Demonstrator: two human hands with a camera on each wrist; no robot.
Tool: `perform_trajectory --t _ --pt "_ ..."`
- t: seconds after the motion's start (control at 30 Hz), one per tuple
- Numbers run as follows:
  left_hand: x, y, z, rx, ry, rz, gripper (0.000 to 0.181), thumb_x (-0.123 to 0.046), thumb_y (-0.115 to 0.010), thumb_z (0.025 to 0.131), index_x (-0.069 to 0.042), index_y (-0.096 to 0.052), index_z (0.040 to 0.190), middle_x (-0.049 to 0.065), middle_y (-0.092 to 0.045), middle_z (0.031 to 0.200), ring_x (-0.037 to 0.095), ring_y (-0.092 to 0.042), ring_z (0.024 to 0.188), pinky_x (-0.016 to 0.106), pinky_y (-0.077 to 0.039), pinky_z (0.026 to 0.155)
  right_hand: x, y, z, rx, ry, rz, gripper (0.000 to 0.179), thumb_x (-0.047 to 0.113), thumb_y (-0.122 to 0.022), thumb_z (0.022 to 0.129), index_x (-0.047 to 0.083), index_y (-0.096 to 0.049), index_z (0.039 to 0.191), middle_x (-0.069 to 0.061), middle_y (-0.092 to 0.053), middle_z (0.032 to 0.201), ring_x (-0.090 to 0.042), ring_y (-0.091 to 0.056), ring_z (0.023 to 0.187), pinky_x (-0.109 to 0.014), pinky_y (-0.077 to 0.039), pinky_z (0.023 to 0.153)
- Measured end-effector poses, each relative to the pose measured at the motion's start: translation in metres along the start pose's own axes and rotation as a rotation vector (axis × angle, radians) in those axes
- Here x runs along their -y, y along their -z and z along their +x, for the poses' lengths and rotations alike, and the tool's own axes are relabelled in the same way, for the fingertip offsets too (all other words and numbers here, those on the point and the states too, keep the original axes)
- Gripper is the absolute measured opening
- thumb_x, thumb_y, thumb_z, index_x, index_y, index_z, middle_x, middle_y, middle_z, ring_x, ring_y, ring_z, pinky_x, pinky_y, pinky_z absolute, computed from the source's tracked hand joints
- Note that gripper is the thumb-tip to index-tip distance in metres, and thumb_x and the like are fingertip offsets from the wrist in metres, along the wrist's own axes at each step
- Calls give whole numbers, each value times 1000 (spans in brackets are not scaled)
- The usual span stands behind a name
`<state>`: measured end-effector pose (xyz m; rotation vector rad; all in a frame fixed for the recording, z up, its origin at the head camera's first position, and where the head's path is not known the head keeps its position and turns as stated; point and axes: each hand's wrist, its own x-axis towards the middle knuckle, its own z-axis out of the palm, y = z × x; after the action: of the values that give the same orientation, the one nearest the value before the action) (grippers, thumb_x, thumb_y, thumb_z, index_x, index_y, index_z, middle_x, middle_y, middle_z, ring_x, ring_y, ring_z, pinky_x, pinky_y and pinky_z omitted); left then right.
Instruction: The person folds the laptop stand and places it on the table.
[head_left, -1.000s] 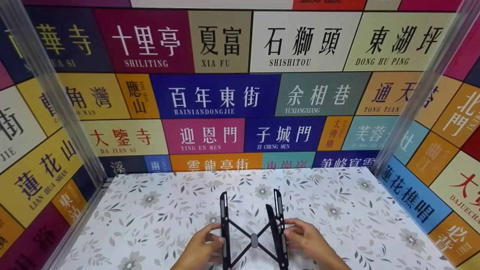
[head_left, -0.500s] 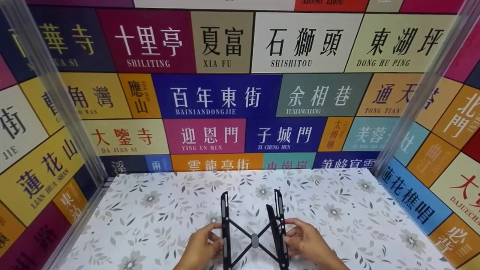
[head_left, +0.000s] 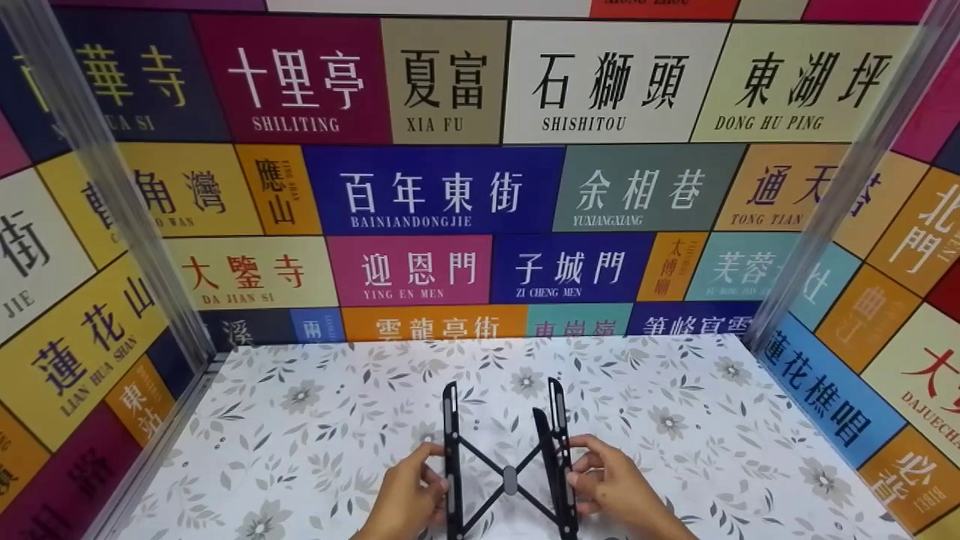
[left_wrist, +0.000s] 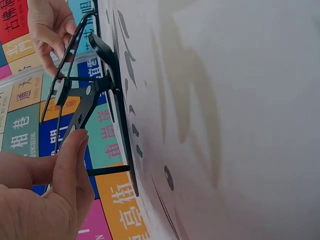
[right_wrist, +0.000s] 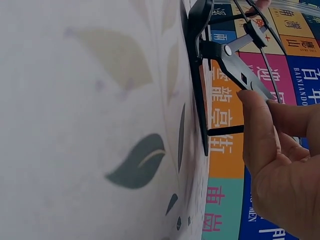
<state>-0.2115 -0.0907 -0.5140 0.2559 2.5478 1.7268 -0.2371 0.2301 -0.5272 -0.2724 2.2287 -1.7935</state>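
A black folding laptop stand (head_left: 510, 481) stands on the table in the head view, its two side rails joined by crossed struts with a grey hub. My left hand (head_left: 409, 491) pinches the left rail between thumb and fingers. On the other side, my right hand (head_left: 616, 487) grips the right rail the same way. In the left wrist view, the left hand (left_wrist: 47, 192) holds a raised arm of the stand (left_wrist: 86, 107) above its base bar. The right wrist view has the right hand (right_wrist: 285, 155) pinching the matching arm (right_wrist: 245, 72). Some fingertips are hidden behind the rails.
The table (head_left: 337, 420) wears a white cover printed with grey flowers and leaves. Behind it rises a wall of colored signs (head_left: 431, 191) with Chinese lettering. Clear upright strips (head_left: 806, 247) stand at the two back corners.
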Motion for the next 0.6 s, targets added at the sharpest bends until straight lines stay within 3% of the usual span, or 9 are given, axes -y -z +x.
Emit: perform_trajectory --t 0.23,0.6 --pt "2 -4 0 -32 -25 56 42 6 -57 80 -14 -57 117 4 -59 69 13 -57 50 25 -48 40 1 0 0 15 28 1 49 7 -66 85 5 -45 129 -13 -57 86 -28 -66 79 -48 -55 62" --pt "-1 -8 -2 -47 -60 69 40 5 -59 82 -13 -56 117 4 -58 67 10 -54 47 24 -46 39 -2 -2 1 18 35 -44 47 6 -65 85 6 -47 128 -13 -55 88 -29 -65 77 -46 -56 60"
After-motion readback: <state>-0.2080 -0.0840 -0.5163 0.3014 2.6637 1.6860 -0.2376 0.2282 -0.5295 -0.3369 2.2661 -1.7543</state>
